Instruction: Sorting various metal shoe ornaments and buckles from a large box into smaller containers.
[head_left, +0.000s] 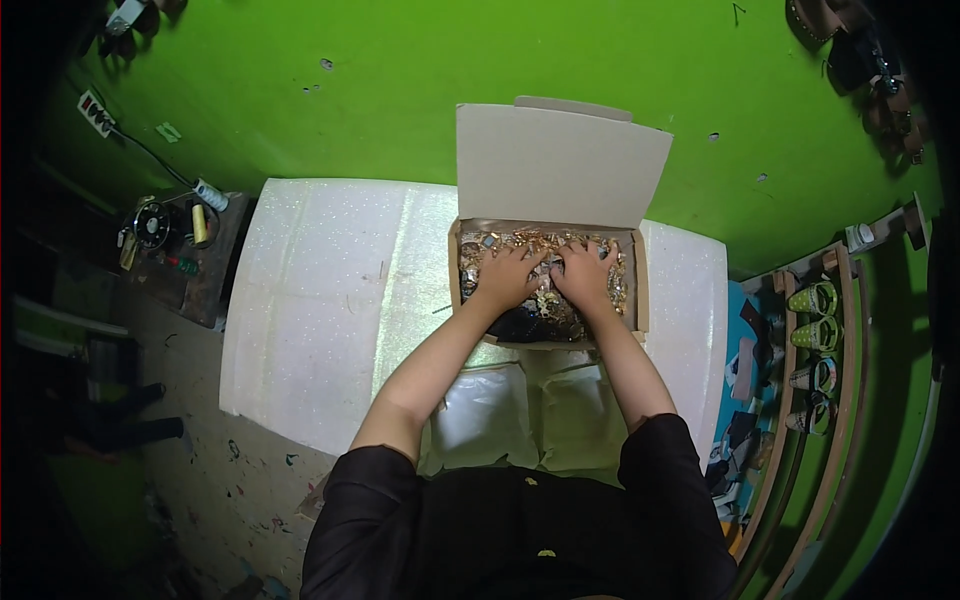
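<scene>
resting left hand point(512, 275) and right hand point(583, 278) among gold-toned trinkets point(547, 303) in an open cardboard box point(642, 282)
fingers spread; whether they pinch anything, i cannot tell. a light touch should keep trinkets from snagging.

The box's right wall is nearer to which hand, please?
Right: the right hand is just left of the box's right wall; the left hand is farther left.

No lettering, label, number or sign can be read anywhere in the head view.
</scene>
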